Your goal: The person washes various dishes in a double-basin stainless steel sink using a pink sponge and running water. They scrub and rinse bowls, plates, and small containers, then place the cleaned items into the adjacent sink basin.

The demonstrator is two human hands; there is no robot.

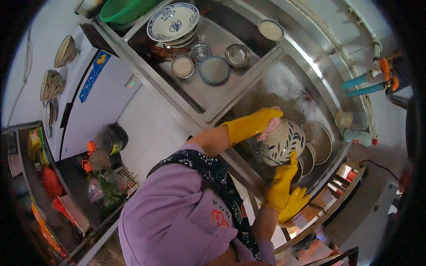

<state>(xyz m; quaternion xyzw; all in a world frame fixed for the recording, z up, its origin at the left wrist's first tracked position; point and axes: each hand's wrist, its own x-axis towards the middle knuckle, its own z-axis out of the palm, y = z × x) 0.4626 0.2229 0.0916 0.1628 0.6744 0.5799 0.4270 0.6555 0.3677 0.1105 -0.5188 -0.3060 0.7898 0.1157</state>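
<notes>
Both my hands wear yellow rubber gloves. My left hand presses a pink cloth against the foot of a cream bowl with a dark leaf pattern. The bowl is tipped over in the right sink basin, its outside facing me. One gloved finger of my right hand rests on the bowl's lower side; other yellow glove fingers spread apart near the basin's edge. Whether this hand grips the rim is hidden. Beside the patterned bowl, more bowls stand partly in cloudy, foamy water.
A metal divider separates the basins. Large patterned bowls, small dishes and a metal bowl sit in the other basin. A small bowl rests on the back ledge. Blue-handled taps project from the wall. A white freezer bears stacked bowls.
</notes>
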